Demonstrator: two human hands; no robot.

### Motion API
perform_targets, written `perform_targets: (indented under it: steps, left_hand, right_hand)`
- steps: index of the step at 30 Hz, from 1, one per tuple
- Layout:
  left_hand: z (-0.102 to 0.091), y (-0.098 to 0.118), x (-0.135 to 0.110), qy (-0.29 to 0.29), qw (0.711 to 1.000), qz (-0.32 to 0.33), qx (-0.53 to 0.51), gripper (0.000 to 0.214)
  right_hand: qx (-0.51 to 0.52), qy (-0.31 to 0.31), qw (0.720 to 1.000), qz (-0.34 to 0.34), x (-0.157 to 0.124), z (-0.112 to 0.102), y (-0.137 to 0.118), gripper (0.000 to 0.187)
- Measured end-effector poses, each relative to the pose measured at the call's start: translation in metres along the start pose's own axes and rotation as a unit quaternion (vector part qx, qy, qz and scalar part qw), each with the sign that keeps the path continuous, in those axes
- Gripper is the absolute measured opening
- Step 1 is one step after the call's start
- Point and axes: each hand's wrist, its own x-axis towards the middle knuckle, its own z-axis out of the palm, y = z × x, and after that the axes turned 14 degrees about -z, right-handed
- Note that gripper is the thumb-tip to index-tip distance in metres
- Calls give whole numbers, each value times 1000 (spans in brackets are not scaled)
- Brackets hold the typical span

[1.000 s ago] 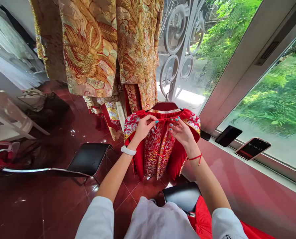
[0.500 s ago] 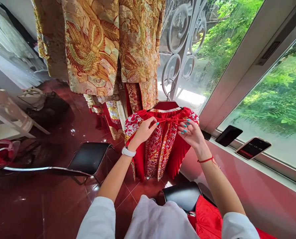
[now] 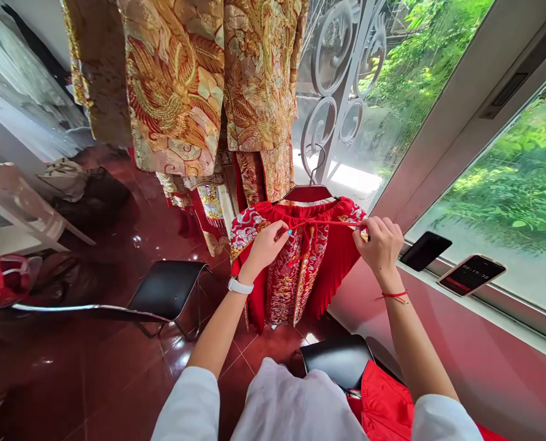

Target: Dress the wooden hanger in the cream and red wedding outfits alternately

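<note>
A red embroidered skirt with pleated side panels hangs from a hanger in front of me. A red drawstring runs along its gathered waistband, with a knot or bow near the middle and ends hanging down. My left hand pinches the cord left of the knot, thumb and index finger together. Out past the skirt's right side, my right hand is closed on the other end, and the cord between the hands is stretched nearly straight.
Gold embroidered garments hang behind on the left. A black chair stands at left, another black seat close below me with red cloth on it. Two phones, one dark and one showing a timer, lean on the windowsill.
My right hand has moved outward to the right, its fingers closing around the drawstring and pulling it out. My left hand has stayed nearly in place.
</note>
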Motion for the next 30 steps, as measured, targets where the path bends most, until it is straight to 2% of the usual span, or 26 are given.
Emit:
perform_targets:
  steps: [2, 4, 5, 7, 8, 9, 10, 12, 15, 19, 22, 25, 27, 30]
  left_hand:
    - [-1, 3, -7, -3, 1000, 3, -5, 10]
    - [-9, 3, -13, 15, 998, 18, -51, 16]
    - [-16, 1, -14, 57, 995, 28, -79, 17]
    - [-33, -9, -10, 189, 975, 39, -112, 17]
    - [-43, -17, -5, 249, 961, 33, -112, 18]
    - [-52, -25, 1, 283, 953, 20, -108, 20]
    - [-60, -33, 8, 280, 954, 3, -104, 24]
    - [-71, -49, 22, 202, 973, -35, -106, 31]
    - [-76, -64, 36, 107, 983, -70, -128, 41]
    - [-76, -76, 49, 69, 978, -118, -158, 47]
    - [-75, -86, 59, 75, 967, -168, -176, 41]
    - [-70, -94, 61, 99, 959, -197, -178, 38]
    - [-64, -96, 58, 108, 959, -192, -176, 40]
    - [-60, -94, 52, 136, 966, -149, -162, 43]
  right_hand:
    - [-34, 29, 999, -19, -3, 0, 2, 10]
    - [-21, 42, 998, -30, -4, -1, 8, 18]
    - [-10, 50, 998, -31, -3, -3, 14, 25]
    - [-28, 76, 996, -37, 0, -8, 32, 39]
    - [-49, 76, 995, -40, 2, -10, 43, 46]
    - [-59, 60, 996, -41, 5, -12, 55, 53]
    - [-51, 31, 997, -40, 7, -13, 66, 58]
    - [9, -9, 1000, -26, 11, -12, 85, 55]
    - [74, 37, 997, -8, 17, -6, 101, 36]
    - [88, 79, 993, -19, 28, -2, 105, 21]
    - [86, 116, 990, -4, 34, 1, 105, 19]
    - [103, 101, 990, 11, 36, 5, 105, 27]
    - [118, 105, 987, 30, 35, 7, 105, 33]
    - [115, 143, 982, 54, 39, 6, 107, 27]
